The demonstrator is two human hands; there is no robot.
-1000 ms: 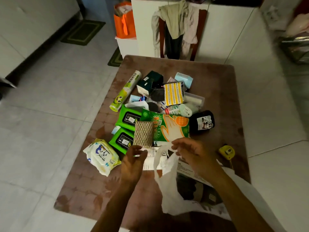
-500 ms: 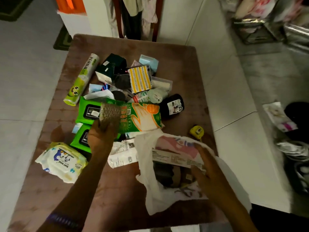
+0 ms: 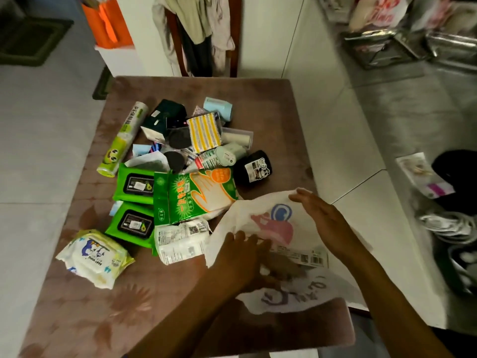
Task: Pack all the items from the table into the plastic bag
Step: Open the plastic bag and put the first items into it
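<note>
The left hand (image 3: 241, 257), which half a second ago held the woven scouring pad over the pile, now reaches into the mouth of the plastic bag (image 3: 271, 223), so that item looks delivered; I cannot tell whether its fingers have let go. The right hand (image 3: 322, 215) lies flat, fingers extended, holding the bag's upper flap open at the table's (image 3: 85, 319) near right edge, while most items, like the glove pack (image 3: 193, 195), wait just left with bare tabletop nearer.

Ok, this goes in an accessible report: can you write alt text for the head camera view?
Both hands work at a white plastic bag on a brown table: the left hand reaches into its opening, the right hand rests on top. Green wipe packs, a disposable-glove packet and other toiletries wait behind.
</note>
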